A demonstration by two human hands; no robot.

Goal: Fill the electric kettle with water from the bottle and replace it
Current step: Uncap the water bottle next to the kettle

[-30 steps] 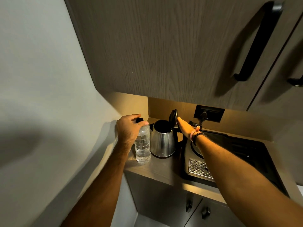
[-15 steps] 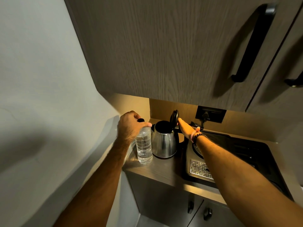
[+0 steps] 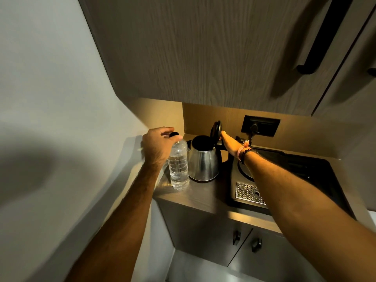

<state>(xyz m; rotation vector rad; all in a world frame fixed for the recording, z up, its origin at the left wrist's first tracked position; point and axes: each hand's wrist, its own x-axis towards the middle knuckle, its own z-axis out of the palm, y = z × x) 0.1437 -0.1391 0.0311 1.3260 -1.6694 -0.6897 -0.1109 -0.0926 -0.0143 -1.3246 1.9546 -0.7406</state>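
A steel electric kettle stands on the counter with its black lid tipped up and its mouth open. To its left stands a clear plastic water bottle, upright, black-capped, about half full. My left hand wraps around the bottle's neck and cap. My right hand reaches behind the kettle, fingertips at the raised lid and the handle top; whether it grips the handle is hidden.
A black coffee machine with a metal drip grate sits right of the kettle. A wall socket with a plug is behind. Overhead cabinets hang low above the counter. A wall closes the left side.
Both hands keep their places on the bottle and at the kettle lid. The bottle and kettle have not moved; only the camera shifted slightly.
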